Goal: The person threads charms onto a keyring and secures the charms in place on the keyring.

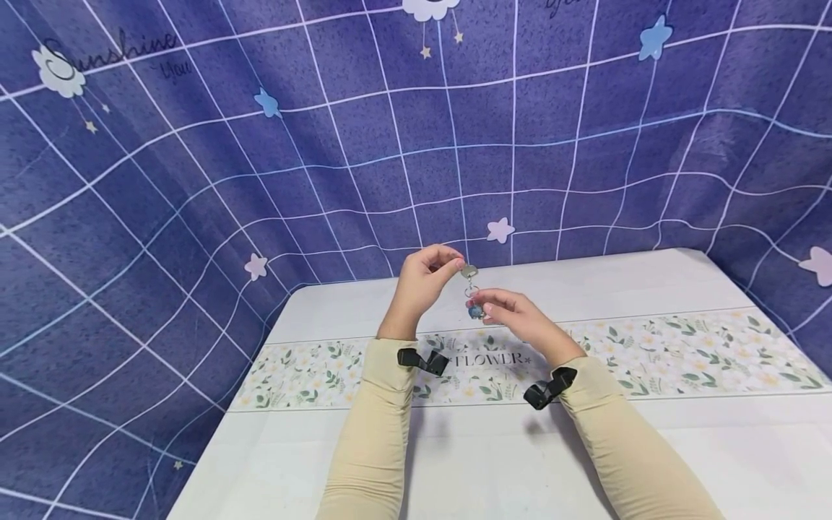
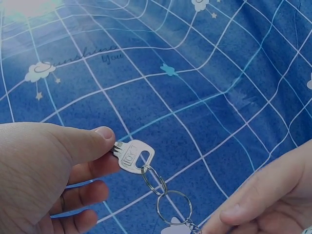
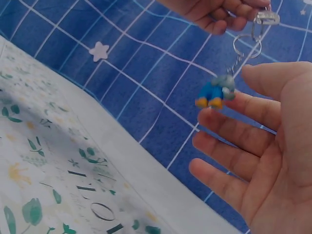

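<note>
I see a small silver metal key (image 2: 132, 155) on linked steel rings (image 2: 164, 195), held in the air above the white floral-banded desk (image 1: 650, 289). My left hand (image 1: 419, 284) pinches its blade between thumb and fingers (image 2: 95, 141). A blue figurine charm (image 3: 213, 92) dangles against my right hand's (image 1: 516, 318) loosely spread fingers (image 3: 253, 109).

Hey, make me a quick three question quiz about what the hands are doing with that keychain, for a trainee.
1. True or false: the left hand pinches the silver key between thumb and finger.
2. What hangs at the lower end of the chain? A) a red car B) a small blue figure charm C) a bell
3. Fill in: the charm lies against the fingers of the ______ hand.

Key: 1 true. 2 B. 3 right; the right hand has its fingers nearly straight, and the split rings link key and charm above the table.
</note>
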The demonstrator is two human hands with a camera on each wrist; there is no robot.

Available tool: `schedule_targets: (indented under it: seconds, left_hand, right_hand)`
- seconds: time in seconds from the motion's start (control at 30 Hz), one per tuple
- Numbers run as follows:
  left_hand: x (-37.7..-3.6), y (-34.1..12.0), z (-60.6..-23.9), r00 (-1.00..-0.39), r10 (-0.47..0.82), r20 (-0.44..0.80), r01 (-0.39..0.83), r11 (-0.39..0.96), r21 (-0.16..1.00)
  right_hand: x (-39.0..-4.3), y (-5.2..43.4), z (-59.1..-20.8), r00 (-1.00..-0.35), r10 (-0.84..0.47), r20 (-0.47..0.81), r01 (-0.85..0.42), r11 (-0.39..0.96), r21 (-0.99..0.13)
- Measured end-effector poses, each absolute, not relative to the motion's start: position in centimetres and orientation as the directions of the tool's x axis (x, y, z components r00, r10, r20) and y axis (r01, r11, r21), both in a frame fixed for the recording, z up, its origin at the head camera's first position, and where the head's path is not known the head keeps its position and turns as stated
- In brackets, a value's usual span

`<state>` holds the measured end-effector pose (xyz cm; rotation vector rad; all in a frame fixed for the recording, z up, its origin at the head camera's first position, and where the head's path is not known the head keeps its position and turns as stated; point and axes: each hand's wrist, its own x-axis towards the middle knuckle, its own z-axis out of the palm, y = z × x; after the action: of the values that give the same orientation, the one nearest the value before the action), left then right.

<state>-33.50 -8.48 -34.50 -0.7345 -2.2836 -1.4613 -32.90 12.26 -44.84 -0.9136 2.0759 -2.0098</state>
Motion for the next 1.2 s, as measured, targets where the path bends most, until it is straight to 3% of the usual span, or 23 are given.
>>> schedule_targets:
  seconds: [0.17, 0.3, 0.73, 1.2]
  left_hand:
    - [-33.4, -8.4, -34.4, -0.811, 0.248, 0.53, 0.585, 0.351, 0.731]
    - [-33.4, -8.5, -34.3, -0.812, 0.245, 0.529, 0.583, 0.344, 0.736]
    - [-33.1, -8.7, -34.1, -0.824, 0.232, 0.517, 0.567, 0.341, 0.75]
    - [-33.0, -9.1, -34.3, -0.823, 0.222, 0.524, 0.569, 0.344, 0.747]
  right_hand:
    - [-33.3, 12.3, -45.7, -0.816, -0.522, 0.248, -0.19, -0.164, -0.968]
    - [-33.4, 12.2, -46.2, -0.804, -0.542, 0.245, -0.146, -0.22, -0.964]
    - [-33.3, 10.6, -47.3, -0.822, -0.492, 0.286, -0.128, -0.33, -0.935]
    - [-33.1, 10.5, -47.5, -0.87, -0.396, 0.292, -0.171, -0.313, -0.934]
